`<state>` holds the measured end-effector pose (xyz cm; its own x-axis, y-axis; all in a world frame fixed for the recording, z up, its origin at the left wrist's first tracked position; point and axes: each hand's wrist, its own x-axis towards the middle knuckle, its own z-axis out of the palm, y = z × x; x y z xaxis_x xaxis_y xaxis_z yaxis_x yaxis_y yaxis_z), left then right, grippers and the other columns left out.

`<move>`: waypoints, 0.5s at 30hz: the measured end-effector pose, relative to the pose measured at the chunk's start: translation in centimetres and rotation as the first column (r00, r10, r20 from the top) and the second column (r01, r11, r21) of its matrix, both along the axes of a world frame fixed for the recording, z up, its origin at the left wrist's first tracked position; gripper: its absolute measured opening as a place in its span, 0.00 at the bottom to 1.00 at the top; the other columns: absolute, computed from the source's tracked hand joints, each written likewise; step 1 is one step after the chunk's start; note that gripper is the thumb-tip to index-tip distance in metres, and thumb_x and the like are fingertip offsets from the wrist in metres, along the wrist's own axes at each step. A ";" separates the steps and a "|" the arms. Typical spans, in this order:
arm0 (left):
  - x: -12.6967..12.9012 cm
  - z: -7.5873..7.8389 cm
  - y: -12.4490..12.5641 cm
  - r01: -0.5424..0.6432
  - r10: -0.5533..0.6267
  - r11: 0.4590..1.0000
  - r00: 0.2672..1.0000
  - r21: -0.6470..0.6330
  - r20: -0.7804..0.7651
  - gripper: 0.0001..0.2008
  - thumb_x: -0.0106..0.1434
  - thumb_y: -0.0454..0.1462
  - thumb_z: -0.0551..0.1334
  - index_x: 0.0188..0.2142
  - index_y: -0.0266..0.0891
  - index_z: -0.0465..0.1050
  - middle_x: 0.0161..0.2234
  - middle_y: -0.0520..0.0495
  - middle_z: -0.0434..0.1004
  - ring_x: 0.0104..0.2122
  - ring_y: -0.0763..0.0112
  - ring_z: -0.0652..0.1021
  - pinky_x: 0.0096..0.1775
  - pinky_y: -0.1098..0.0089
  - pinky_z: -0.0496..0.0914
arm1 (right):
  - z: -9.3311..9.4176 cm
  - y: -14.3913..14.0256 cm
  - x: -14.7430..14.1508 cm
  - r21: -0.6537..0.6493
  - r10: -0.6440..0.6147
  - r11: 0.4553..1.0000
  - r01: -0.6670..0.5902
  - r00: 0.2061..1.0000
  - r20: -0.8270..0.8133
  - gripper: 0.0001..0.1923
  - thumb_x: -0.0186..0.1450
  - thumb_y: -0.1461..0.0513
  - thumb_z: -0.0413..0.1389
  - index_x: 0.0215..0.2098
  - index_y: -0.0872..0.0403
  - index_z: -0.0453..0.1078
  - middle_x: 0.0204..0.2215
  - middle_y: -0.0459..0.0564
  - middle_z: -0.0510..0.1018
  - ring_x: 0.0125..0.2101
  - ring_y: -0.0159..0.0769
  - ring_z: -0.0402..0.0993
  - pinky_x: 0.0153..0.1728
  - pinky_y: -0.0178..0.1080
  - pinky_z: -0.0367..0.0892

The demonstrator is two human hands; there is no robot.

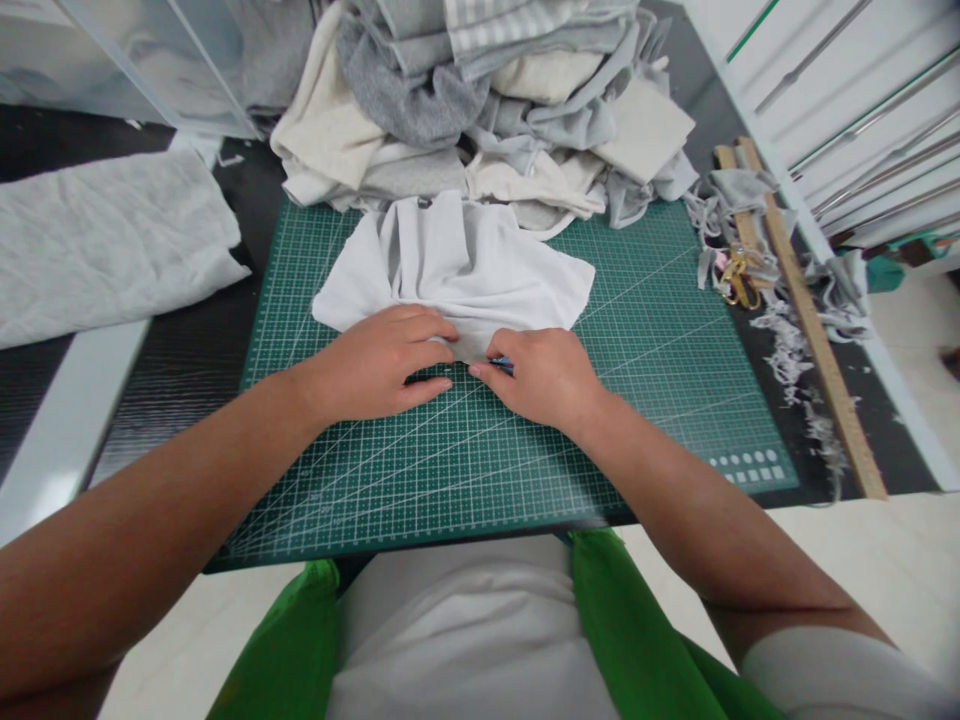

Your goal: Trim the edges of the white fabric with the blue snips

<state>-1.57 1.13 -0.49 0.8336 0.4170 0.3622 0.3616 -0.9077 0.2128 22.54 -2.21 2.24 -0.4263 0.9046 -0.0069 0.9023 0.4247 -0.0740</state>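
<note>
A piece of white cloth lies in folds on the green cutting mat. My left hand rests over the cloth's near edge, its fingers stretched across the fabric and its thumb apart on the mat side. Just to the right, my right hand is closed at the same edge. Between its thumb and fingers shows a small blue and dark tool, mostly covered by the hand, so its kind is unclear. The fingertips of both hands are close together, with a short stretch of cloth edge between them.
Behind the mat rises a heap of grey and cream fabric. Grey folded cloth lies at left, near a translucent bin. Along the right edge are wooden strips, gold-handled scissors and fabric scraps.
</note>
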 end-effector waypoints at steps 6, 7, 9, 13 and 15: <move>0.0 0.0 0.0 -0.009 0.010 0.999 1.000 -0.031 0.014 0.12 0.70 0.41 0.62 0.44 0.35 0.79 0.52 0.36 0.79 0.53 0.54 0.78 0.59 0.51 0.72 | 0.4 0.0 -0.2 -0.020 0.007 1.000 -0.006 0.999 0.041 0.19 0.72 0.48 0.52 0.40 0.51 0.78 0.30 0.50 0.85 0.30 0.42 0.77 0.29 0.41 0.52; 0.0 0.0 0.0 -0.011 0.011 0.999 1.000 -0.037 0.011 0.12 0.71 0.41 0.61 0.44 0.36 0.79 0.52 0.37 0.79 0.53 0.54 0.78 0.59 0.51 0.72 | 0.5 0.0 -0.3 -0.018 0.012 1.000 -0.011 0.999 0.042 0.19 0.72 0.48 0.52 0.40 0.51 0.78 0.30 0.50 0.84 0.30 0.42 0.77 0.29 0.41 0.51; 0.0 0.1 0.0 -0.017 0.017 0.999 1.000 -0.045 0.002 0.12 0.71 0.42 0.61 0.44 0.37 0.79 0.52 0.38 0.79 0.53 0.54 0.78 0.58 0.51 0.73 | 0.5 0.0 -0.3 -0.022 0.014 1.000 -0.013 0.999 0.047 0.19 0.72 0.48 0.52 0.40 0.51 0.78 0.30 0.50 0.84 0.30 0.42 0.77 0.29 0.42 0.52; 0.0 0.2 0.0 -0.022 0.022 0.999 1.000 -0.049 0.002 0.12 0.71 0.42 0.60 0.43 0.37 0.79 0.52 0.38 0.79 0.52 0.54 0.78 0.58 0.50 0.73 | 0.6 -0.1 -0.4 -0.033 0.004 0.999 -0.002 0.999 0.053 0.20 0.73 0.47 0.51 0.41 0.51 0.78 0.31 0.50 0.85 0.30 0.42 0.77 0.29 0.42 0.52; 0.0 0.2 0.0 -0.019 0.019 0.999 1.000 -0.043 -0.002 0.12 0.71 0.42 0.60 0.43 0.36 0.79 0.51 0.37 0.79 0.52 0.53 0.78 0.57 0.50 0.73 | 0.6 0.0 -0.4 -0.020 0.013 1.000 -0.012 0.999 0.048 0.20 0.73 0.47 0.51 0.40 0.51 0.78 0.31 0.51 0.85 0.30 0.42 0.77 0.28 0.42 0.51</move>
<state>-1.59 1.09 -0.27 0.8258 0.4480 0.3426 0.3789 -0.8906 0.2513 22.14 -2.26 2.84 -0.4360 0.8988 -0.0452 0.8998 0.4345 -0.0389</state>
